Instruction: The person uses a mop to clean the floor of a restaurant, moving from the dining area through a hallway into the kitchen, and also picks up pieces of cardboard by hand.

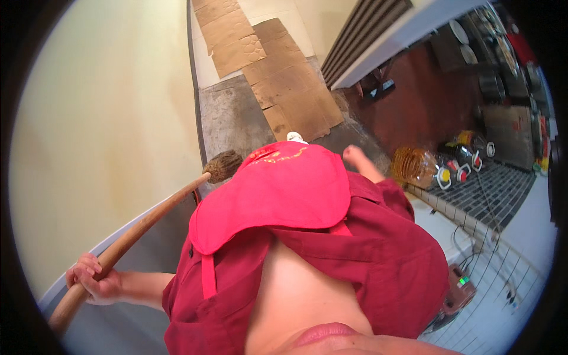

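Observation:
My left hand (95, 279) grips a thick wooden handle (146, 226) low at the left, with the fingers wrapped around it. The handle slants away to a brown mop head (224, 165) of stringy fibre beside the wall's foot. My right hand (353, 155) hangs at the other side of my body, its fingers curled in, and I see nothing in it. My red apron (275, 191) over a dark red shirt hides part of the mop head and most of the floor at my feet. The tip of a white shoe (295, 136) shows past the apron.
Flattened cardboard sheets (293, 88) cover part of the grey floor (235, 115) ahead. A pale wall (106, 111) runs along my left. At right, several plastic jugs (415, 166) of liquid stand on a dark tiled surface (497, 191). Beyond a louvred panel (364, 35) lies a reddish floor (426, 97).

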Available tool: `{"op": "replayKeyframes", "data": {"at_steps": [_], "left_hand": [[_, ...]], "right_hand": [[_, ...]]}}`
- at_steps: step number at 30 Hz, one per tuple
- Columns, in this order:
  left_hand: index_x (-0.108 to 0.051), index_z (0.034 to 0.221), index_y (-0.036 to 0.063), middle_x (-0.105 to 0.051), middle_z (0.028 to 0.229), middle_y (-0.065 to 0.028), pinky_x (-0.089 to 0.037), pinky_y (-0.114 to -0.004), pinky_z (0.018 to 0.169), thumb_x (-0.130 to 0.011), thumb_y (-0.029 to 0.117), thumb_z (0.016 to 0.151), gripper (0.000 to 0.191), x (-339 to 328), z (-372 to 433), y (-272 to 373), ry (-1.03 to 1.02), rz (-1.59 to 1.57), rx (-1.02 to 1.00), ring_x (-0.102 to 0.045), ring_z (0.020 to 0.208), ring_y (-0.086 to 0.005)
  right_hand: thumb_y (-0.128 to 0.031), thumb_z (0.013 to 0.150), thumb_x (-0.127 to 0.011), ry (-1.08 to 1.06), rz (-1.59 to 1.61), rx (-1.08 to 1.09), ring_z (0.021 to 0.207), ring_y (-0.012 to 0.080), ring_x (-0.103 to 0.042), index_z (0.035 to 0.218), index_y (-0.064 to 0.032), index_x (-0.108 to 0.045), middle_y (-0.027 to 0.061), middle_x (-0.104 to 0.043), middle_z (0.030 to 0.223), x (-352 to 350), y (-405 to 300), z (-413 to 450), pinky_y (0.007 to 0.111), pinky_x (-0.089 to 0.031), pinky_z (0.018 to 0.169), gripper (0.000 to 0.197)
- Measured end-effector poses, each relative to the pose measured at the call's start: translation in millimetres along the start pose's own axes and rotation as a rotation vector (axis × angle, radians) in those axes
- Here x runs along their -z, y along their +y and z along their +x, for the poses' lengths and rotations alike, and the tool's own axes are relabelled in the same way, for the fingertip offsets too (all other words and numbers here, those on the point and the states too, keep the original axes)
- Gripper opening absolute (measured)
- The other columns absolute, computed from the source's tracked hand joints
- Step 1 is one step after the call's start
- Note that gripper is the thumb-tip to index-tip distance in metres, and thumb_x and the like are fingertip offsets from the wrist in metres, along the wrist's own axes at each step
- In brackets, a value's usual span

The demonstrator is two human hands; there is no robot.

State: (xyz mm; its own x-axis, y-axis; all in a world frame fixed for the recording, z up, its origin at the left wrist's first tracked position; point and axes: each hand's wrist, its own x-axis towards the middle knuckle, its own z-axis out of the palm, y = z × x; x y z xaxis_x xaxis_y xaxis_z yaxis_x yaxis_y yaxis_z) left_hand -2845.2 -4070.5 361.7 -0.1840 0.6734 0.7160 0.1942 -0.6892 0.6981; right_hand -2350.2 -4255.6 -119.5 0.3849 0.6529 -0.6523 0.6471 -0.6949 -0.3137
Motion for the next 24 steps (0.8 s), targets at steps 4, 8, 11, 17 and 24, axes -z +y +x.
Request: {"op": "replayKeyframes", "data": {"at_steps": [4, 8, 11, 17, 24], "left_hand": [[-0.045, 0.068, 0.0026, -0.035, 0.048, -0.0005, -0.027, -0.023, 0.045, -0.047, -0.001, 0.069, 0.004, -34, 16, -20, 0.121, 0.063, -0.003, -0.033, 0.040, -0.0096], [-0.043, 0.064, 0.0035, -0.034, 0.046, -0.0005, -0.027, -0.023, 0.045, -0.047, -0.001, 0.068, 0.007, -60, 37, -43, 0.195, 0.172, -0.017, -0.032, 0.039, -0.0095], [-0.043, 0.065, 0.0029, -0.033, 0.045, -0.0001, -0.026, -0.022, 0.044, -0.047, -0.002, 0.067, 0.007, -81, 47, -70, 0.173, 0.122, 0.002, -0.032, 0.039, -0.0092], [-0.048, 0.073, 0.0038, -0.037, 0.048, -0.0006, -0.027, -0.021, 0.043, -0.049, -0.002, 0.071, 0.006, -147, 91, -141, 0.208, 0.044, 0.120, -0.033, 0.040, -0.0082], [-0.050, 0.076, 0.0050, -0.038, 0.049, 0.0011, -0.028, -0.020, 0.043, -0.050, -0.001, 0.072, 0.007, -207, 145, -194, 0.086, 0.004, 0.131, -0.034, 0.040, -0.0076]], "right_hand": [[-0.017, 0.067, -0.052, 0.272, -0.012, 0.171, 0.075, 0.0257, -0.057, 0.076, -0.0049, -0.058, 0.0142, -0.058, 0.078, 119, -35, 121, 0.033, -0.044, 0.068, 0.017], [-0.015, 0.070, -0.052, 0.265, 0.338, 0.195, 0.063, 0.0136, -0.054, 0.086, -0.0034, -0.056, 0.0070, -0.058, 0.072, 178, -108, 198, 0.026, -0.042, 0.056, 0.021], [-0.014, 0.071, -0.053, 0.130, 0.505, 0.330, 0.060, 0.0103, -0.050, 0.092, -0.0035, -0.054, 0.0020, -0.056, 0.073, 184, -149, 226, 0.024, -0.041, 0.052, 0.024], [-0.026, 0.067, -0.053, -0.011, -0.039, 0.219, 0.077, 0.0283, -0.056, 0.082, -0.0056, -0.059, 0.0163, -0.058, 0.082, 155, -107, 245, 0.034, -0.044, 0.067, 0.026], [-0.019, 0.067, -0.051, -0.214, 0.094, -0.006, 0.055, 0.0193, -0.056, 0.072, -0.0051, -0.059, 0.0111, -0.057, 0.062, 167, -47, 221, 0.031, -0.044, 0.050, 0.017]]}}
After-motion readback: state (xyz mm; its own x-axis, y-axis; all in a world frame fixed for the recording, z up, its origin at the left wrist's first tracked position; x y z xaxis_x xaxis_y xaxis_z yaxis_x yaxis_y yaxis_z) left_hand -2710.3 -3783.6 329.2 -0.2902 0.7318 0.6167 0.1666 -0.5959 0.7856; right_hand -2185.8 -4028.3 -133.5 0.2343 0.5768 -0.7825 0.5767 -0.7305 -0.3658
